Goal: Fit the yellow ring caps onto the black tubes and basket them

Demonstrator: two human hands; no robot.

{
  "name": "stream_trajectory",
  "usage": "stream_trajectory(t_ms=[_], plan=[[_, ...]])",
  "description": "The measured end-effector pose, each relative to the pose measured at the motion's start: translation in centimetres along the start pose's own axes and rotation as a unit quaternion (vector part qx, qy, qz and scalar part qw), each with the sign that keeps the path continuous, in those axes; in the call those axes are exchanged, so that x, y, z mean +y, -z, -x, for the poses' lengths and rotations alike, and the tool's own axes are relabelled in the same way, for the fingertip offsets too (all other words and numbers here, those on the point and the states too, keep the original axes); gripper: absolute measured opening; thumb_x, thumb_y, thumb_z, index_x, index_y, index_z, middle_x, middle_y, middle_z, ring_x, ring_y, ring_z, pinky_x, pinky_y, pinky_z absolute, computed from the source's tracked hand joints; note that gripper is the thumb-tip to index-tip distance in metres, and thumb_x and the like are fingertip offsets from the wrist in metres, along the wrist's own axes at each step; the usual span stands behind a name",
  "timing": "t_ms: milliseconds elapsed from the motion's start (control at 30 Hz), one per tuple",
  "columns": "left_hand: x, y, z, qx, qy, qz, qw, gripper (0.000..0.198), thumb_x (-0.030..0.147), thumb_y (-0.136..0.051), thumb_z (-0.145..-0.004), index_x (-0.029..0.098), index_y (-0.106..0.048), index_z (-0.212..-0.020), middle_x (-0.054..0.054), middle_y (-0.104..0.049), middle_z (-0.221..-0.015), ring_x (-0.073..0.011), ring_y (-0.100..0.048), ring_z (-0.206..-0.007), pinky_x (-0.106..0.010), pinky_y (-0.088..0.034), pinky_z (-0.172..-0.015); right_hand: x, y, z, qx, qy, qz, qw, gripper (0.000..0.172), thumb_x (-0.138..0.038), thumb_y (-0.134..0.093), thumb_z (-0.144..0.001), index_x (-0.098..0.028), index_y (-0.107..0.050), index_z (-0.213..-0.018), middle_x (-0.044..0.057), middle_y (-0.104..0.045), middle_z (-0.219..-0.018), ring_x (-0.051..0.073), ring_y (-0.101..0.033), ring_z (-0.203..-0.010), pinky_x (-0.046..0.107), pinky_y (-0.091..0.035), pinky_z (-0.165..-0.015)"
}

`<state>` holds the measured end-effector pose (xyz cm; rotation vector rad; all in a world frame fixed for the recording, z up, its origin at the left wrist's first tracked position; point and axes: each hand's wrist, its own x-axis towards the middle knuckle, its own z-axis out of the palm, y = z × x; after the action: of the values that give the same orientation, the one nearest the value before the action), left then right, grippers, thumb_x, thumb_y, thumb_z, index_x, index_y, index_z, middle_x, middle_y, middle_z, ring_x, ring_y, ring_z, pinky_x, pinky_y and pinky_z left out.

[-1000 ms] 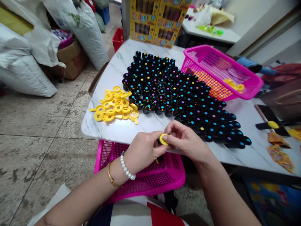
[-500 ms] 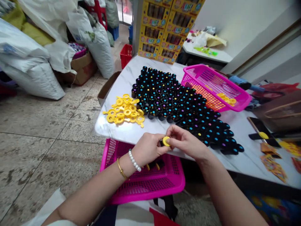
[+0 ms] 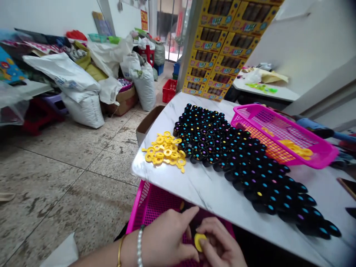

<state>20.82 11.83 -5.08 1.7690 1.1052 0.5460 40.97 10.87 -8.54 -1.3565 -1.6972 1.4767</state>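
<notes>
My right hand pinches a small piece with a round yellow cap; the rest of the piece is hidden by fingers. Beside it, my left hand has its fingers apart, the index stretched out and a lower finger close to the cap; whether it touches cannot be told. Both hands are over a pink basket below the table edge. On the white marbled table lies a heap of yellow plastic rings with tabs. Next to it stand rows of small black cylinders with coloured dots.
A second pink basket with yellow parts stands at the back right. Stacked yellow boxes rise behind the table. A cardboard box sits by its left edge, and white sacks fill the floor further left.
My view has tilted up and left, so the hands appear lower. My left hand has come off the yellow-capped piece and spread its fingers; my right hand keeps it.
</notes>
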Motion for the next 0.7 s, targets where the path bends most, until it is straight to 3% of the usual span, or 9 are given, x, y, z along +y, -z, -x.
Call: stream_trajectory(t_ms=[100,167,200,267,367,500,600,700], plan=[[-1.0,2.9,-0.9,0.152,0.003,-0.154,0.976,0.036,0.030,-0.060,-0.085,0.022,-0.054,-0.120,-0.002,-0.068,-0.088,-0.0177,-0.063,-0.079,-0.027,-0.048,-0.071,3.6,-1.1,-0.4,0.036,0.015,0.060,0.997,0.018,-0.034,-0.053,-0.086,-0.020,-0.064,-0.085,0.006,-0.058,-0.089,0.012,-0.056,-0.051,0.021,-0.045,-0.040],[-1.7,5.1,-2.4,0.262,0.040,-0.270,0.926,0.031,0.029,-0.053,-0.090,0.020,-0.054,-0.119,-0.006,-0.064,-0.098,-0.0205,-0.061,-0.085,-0.032,-0.048,-0.074,5.3,-1.2,-1.0,0.043,0.043,0.151,0.987,0.014,-0.027,-0.054,-0.084,-0.020,-0.065,-0.081,0.005,-0.060,-0.081,0.015,-0.059,-0.057,0.024,-0.049,-0.050],[-2.0,6.0,-3.2,0.292,0.064,-0.317,0.900,0.029,0.029,-0.053,-0.089,0.019,-0.055,-0.117,-0.008,-0.062,-0.100,-0.0214,-0.061,-0.084,-0.032,-0.049,-0.072,5.8,-1.1,-1.2,0.033,0.050,0.189,0.980,0.013,-0.024,-0.053,-0.083,-0.020,-0.066,-0.082,0.005,-0.061,-0.079,0.016,-0.060,-0.060,0.024,-0.050,-0.054],[-2.5,7.0,-4.5,0.305,0.093,-0.384,0.867,0.022,0.029,-0.055,-0.088,0.017,-0.059,-0.106,-0.008,-0.060,-0.097,-0.0218,-0.060,-0.079,-0.032,-0.048,-0.065,6.1,-0.9,-1.5,0.013,0.055,0.236,0.970,0.016,-0.019,-0.051,-0.083,-0.019,-0.066,-0.088,0.006,-0.064,-0.083,0.016,-0.062,-0.062,0.025,-0.051,-0.057],[-2.5,6.7,-5.3,0.278,0.071,-0.424,0.859,0.013,0.025,-0.049,-0.091,0.017,-0.059,-0.092,-0.005,-0.058,-0.088,-0.0199,-0.059,-0.071,-0.029,-0.046,-0.057,4.7,-0.7,-1.4,0.030,0.091,0.256,0.962,0.023,-0.016,-0.048,-0.086,-0.019,-0.063,-0.103,0.008,-0.065,-0.094,0.016,-0.065,-0.069,0.025,-0.053,-0.062],[-2.1,5.1,-5.4,0.246,0.022,-0.407,0.879,0.015,0.025,-0.045,-0.093,0.018,-0.058,-0.089,-0.004,-0.057,-0.084,-0.0195,-0.058,-0.071,-0.029,-0.046,-0.058,0.7,-0.3,-1.2,0.059,0.183,0.239,0.952,0.020,-0.016,-0.046,-0.090,-0.021,-0.061,-0.102,0.007,-0.065,-0.091,0.017,-0.066,-0.076,0.024,-0.053,-0.069],[-1.7,4.5,-5.6,0.259,0.008,-0.339,0.904,0.017,0.025,-0.044,-0.093,0.017,-0.059,-0.090,-0.005,-0.058,-0.084,-0.0194,-0.058,-0.075,-0.031,-0.047,-0.066,-1.9,0.5,-1.6,0.085,0.229,0.223,0.944,0.019,-0.015,-0.048,-0.090,-0.022,-0.061,-0.102,0.006,-0.066,-0.089,0.017,-0.066,-0.076,0.023,-0.053,-0.070],[-0.8,4.0,-5.7,0.286,-0.020,-0.239,0.928,0.015,0.022,-0.046,-0.091,0.016,-0.059,-0.088,-0.006,-0.060,-0.084,-0.0187,-0.058,-0.080,-0.031,-0.048,-0.073,-3.0,1.4,-2.4,0.126,0.254,0.215,0.935,0.017,-0.017,-0.057,-0.086,-0.023,-0.064,-0.100,0.007,-0.068,-0.089,0.019,-0.067,-0.079,0.024,-0.054,-0.071]])
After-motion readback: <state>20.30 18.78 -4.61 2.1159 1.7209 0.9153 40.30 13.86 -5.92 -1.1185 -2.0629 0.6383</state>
